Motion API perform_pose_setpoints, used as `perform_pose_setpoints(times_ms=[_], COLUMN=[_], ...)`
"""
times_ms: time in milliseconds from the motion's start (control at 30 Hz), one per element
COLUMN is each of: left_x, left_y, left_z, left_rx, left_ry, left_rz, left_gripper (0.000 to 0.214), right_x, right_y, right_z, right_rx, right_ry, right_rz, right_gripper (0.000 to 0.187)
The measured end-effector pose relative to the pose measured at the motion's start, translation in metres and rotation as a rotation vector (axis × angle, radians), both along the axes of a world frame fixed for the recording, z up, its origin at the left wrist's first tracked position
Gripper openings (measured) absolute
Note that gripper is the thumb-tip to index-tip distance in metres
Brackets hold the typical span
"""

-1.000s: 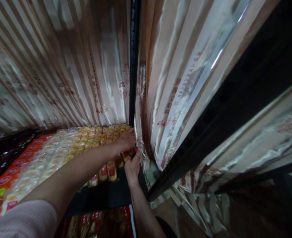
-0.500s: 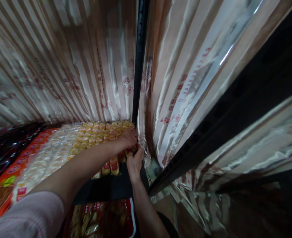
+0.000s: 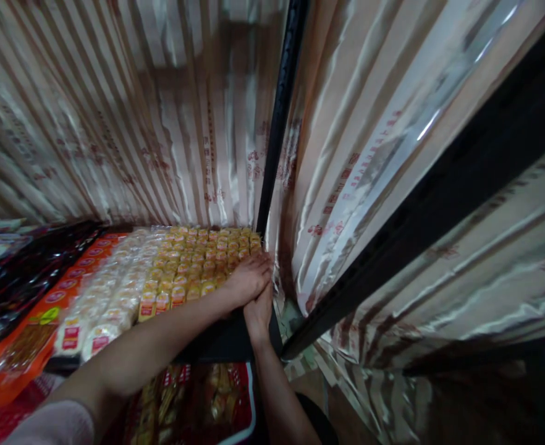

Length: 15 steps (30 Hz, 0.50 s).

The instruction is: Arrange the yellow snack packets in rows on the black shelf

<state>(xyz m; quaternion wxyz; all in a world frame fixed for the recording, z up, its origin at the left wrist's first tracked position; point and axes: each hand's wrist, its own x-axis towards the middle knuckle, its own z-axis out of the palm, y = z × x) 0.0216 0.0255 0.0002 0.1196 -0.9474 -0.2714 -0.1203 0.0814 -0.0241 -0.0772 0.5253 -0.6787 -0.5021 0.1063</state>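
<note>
Here at the right end of the black shelf (image 3: 214,341), the left hand (image 3: 250,277) lies over the near corner of the rows of small yellow-wrapped snack packs (image 3: 201,254), the right hand (image 3: 258,308) tucked just beneath it, and whether either one grips a pack I can't tell, fingertips hidden. Those packs sit tight together before the pleated curtain (image 3: 184,136); they look light, slick-skinned and likely crushable, so a gentle pinch on the sides suits them best.

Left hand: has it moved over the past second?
Yes: the left hand has drawn slightly back from the rear black post, toward the camera.
</note>
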Motion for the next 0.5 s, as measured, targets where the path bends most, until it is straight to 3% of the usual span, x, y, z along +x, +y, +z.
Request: perform_pose_setpoints(times_ms=[100, 300, 400, 500], left_x=[-0.023, -0.075, -0.104, -0.134], left_y=[-0.030, -0.104, -0.146, -0.186], left_z=[-0.007, -0.022, -0.028, -0.042], left_rx=[-0.083, -0.276, -0.381, -0.539], left_ry=[-0.193, -0.427, -0.523, -0.587], left_rz=[0.063, -0.005, 0.106, 0.221], left_gripper=[0.028, 0.034, 0.038, 0.033], right_x=[-0.005, -0.016, -0.033, -0.056], right_y=[-0.021, -0.057, -0.078, -0.110], right_z=[0.006, 0.033, 0.033, 0.014], right_rx=[0.066, 0.269, 0.224, 0.063], right_ry=[-0.015, -0.143, -0.206, -0.253], right_rz=[0.025, 0.169, 0.377, 0.703], right_gripper=[0.053, 0.038, 0.034, 0.035])
